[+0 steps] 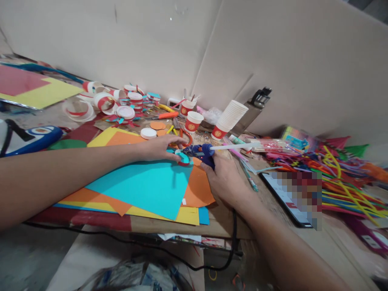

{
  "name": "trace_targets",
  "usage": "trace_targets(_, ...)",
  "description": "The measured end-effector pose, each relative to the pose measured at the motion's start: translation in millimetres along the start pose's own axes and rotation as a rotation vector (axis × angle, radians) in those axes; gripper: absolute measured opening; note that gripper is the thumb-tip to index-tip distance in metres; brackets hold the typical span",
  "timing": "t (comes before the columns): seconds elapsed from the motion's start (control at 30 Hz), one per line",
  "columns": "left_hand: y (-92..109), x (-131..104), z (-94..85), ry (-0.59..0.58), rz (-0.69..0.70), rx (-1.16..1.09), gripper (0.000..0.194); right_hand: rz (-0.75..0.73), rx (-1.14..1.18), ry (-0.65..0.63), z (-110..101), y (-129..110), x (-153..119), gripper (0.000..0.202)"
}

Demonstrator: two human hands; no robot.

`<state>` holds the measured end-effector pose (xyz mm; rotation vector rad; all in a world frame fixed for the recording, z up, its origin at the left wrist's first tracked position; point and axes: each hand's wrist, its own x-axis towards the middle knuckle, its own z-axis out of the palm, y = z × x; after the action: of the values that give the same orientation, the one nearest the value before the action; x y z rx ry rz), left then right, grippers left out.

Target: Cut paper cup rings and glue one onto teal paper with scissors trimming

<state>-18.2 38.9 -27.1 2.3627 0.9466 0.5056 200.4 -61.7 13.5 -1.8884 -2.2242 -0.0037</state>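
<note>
In my right hand (pixel 226 176) is a blue hot glue gun (pixel 207 152), with a long whitish glue stick (pixel 233 146) out of its back end. My left hand (pixel 159 148) holds a short, cut paper cup base (pixel 184 163), red and white with turquoise inside, between thumb and fingers. The gun's nozzle points at this piece; whether it touches, I cannot tell. Both hands are over a turquoise paper sheet (pixel 142 182), which lies on orange paper (pixel 201 188) and yellow sheets (pixel 190 216). A small white scrap (pixel 183 201) rests near the turquoise sheet's edge.
Behind stand a paper cup (pixel 194 122), a tilted cup stack (pixel 228 120) and a bottle (pixel 250 113). Cut cup pieces (pixel 125 113) crowd the back left. To the right lie a phone (pixel 281 198) and pipe cleaners (pixel 342 182). A black cable (pixel 169 256) hangs along the front edge.
</note>
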Motion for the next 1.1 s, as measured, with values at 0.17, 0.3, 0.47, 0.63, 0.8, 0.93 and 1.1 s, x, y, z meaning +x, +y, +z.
trace_targets(0.17,-1.4,-0.2,1.0,0.016,0.0,-0.013,0.07,-0.003,-0.01,-0.002,3.3,0.3,1.2,0.025)
trace_targets(0.3,-2.2,0.0,1.3,0.016,0.018,-0.036,0.068,0.006,0.004,-0.03,3.1,-1.9,2.3,0.026)
trace_targets(0.47,0.1,-0.6,0.3,0.01,0.014,-0.023,0.067,0.006,-0.022,-0.035,1.8,-2.9,2.9,0.027)
trace_targets(0.63,0.3,-0.8,0.5,0.01,0.01,-0.004,0.067,0.002,-0.037,-0.035,1.4,-2.6,3.7,0.028)
trace_targets(0.8,-0.8,-0.2,0.8,0.013,0.019,0.0,0.067,-0.009,-0.028,-0.026,3.2,-0.9,4.3,0.028)
trace_targets(0.93,-0.1,-0.4,0.2,0.003,0.013,0.008,0.067,-0.007,-0.027,-0.022,2.5,-0.3,3.7,0.029)
trace_targets(1.1,-0.8,-0.3,0.5,0.005,0.008,0.007,0.068,-0.014,-0.043,-0.006,-1.1,-1.7,1.7,0.027)
